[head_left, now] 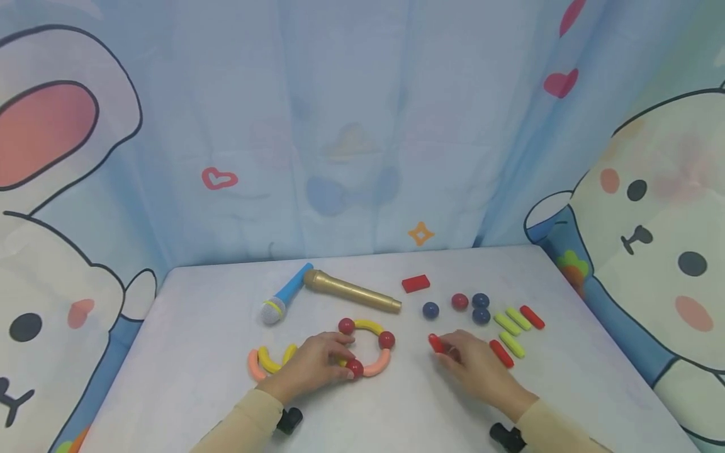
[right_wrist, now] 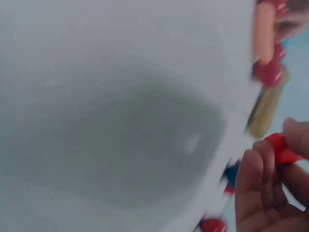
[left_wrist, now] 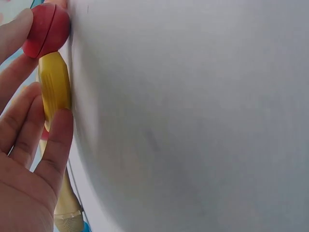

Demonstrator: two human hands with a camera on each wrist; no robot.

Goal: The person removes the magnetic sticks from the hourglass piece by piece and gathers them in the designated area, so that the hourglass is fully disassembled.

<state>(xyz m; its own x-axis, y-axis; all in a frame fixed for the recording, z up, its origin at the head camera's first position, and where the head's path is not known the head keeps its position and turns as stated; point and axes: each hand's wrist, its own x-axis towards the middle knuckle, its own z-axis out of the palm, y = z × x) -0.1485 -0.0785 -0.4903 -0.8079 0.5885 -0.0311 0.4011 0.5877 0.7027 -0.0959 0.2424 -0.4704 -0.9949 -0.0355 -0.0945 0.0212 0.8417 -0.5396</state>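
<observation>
A ring of curved yellow and orange sticks joined by red balls [head_left: 368,348] lies on the white table [head_left: 187,352]. My left hand [head_left: 317,365] holds its near-left part, fingers round a yellow stick [left_wrist: 54,84] beside a red ball [left_wrist: 46,30]. My right hand [head_left: 467,358] pinches a short red stick [head_left: 436,343], seen blurred in the right wrist view as the red stick [right_wrist: 282,150], just right of the ring.
A blue toy microphone [head_left: 286,294] and a gold microphone [head_left: 351,291] lie behind the ring. Spare curved pieces [head_left: 266,362] sit left. A red block [head_left: 416,283], red and blue balls [head_left: 460,302] and straight green and red sticks [head_left: 515,330] lie right.
</observation>
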